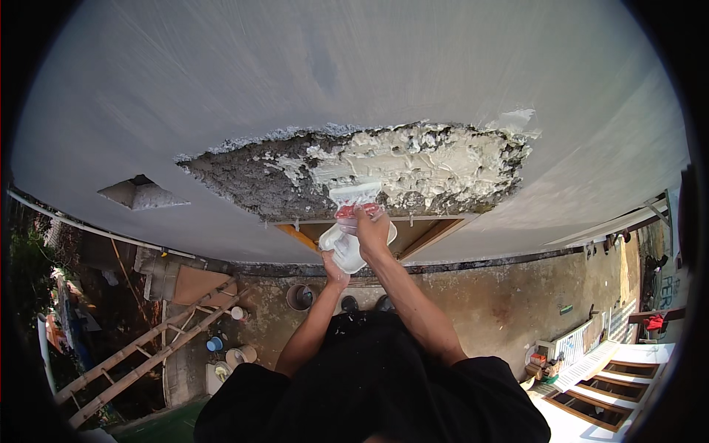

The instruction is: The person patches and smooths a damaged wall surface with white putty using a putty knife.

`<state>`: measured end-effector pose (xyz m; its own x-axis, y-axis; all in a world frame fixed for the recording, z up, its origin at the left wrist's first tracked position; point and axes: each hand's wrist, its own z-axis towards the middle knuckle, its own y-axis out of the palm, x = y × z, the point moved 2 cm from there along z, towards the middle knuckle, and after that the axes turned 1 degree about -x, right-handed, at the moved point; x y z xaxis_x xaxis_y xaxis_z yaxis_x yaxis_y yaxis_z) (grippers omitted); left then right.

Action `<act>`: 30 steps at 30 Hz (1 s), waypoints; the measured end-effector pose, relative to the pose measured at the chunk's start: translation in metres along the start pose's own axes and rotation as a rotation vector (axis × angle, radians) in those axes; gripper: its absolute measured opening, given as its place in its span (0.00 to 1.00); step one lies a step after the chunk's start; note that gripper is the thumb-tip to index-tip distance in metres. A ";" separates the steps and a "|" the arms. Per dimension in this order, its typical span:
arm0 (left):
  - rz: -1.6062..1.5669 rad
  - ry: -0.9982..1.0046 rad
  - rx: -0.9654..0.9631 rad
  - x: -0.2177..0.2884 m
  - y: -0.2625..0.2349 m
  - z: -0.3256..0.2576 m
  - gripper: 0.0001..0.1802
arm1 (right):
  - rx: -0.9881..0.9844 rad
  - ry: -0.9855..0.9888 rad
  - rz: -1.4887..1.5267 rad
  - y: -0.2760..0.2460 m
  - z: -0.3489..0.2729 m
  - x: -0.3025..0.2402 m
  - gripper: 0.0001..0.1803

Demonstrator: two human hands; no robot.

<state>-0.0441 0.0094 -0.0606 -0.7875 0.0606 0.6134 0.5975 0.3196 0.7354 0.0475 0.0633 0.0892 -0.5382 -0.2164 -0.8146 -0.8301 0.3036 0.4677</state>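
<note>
My right hand (374,235) is closed round the red handle of a putty knife (357,195), its wide blade smeared with white and resting at the lower edge of a rough patch (258,173) in the grey wall. Cream-white filler (443,162) covers the middle and right of that patch in uneven ridges, while dark broken masonry shows at its left. Just below the knife, my left hand (335,269) grips a white plastic tub (347,258) by its side. The tub's contents are mostly hidden by my right hand.
A wooden frame (432,238) sits in the opening under the patch. A small triangular recess (142,195) is at the left. Below stand a bucket (300,297), a blue cup (215,344) and a wooden ladder (136,347). A white slatted frame (613,376) is at lower right.
</note>
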 end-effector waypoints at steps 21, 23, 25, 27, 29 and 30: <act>-0.096 -0.086 -0.069 0.001 -0.021 -0.007 0.33 | 0.098 -0.476 -0.571 0.103 -0.004 -0.043 0.13; -0.072 -0.054 -0.040 0.003 -0.009 -0.007 0.33 | 0.048 -0.464 -0.583 0.114 -0.011 -0.048 0.13; -0.050 -0.027 -0.024 0.007 -0.002 -0.012 0.33 | 0.039 -0.467 -0.535 0.119 -0.009 -0.054 0.15; -0.030 0.000 -0.005 0.013 0.003 -0.016 0.33 | 0.030 -0.431 -0.512 0.117 -0.011 -0.056 0.14; -0.011 0.023 0.015 0.016 0.010 -0.017 0.33 | 0.023 -0.392 -0.491 0.112 -0.013 -0.057 0.14; 0.000 0.034 0.025 0.019 0.014 -0.018 0.33 | -0.040 -0.302 -0.332 0.108 -0.014 -0.052 0.12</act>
<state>-0.0478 -0.0021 -0.0333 -0.7818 0.0288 0.6228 0.5931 0.3427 0.7286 -0.0159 0.0946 0.1872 -0.1796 -0.0140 -0.9836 -0.9588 0.2261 0.1719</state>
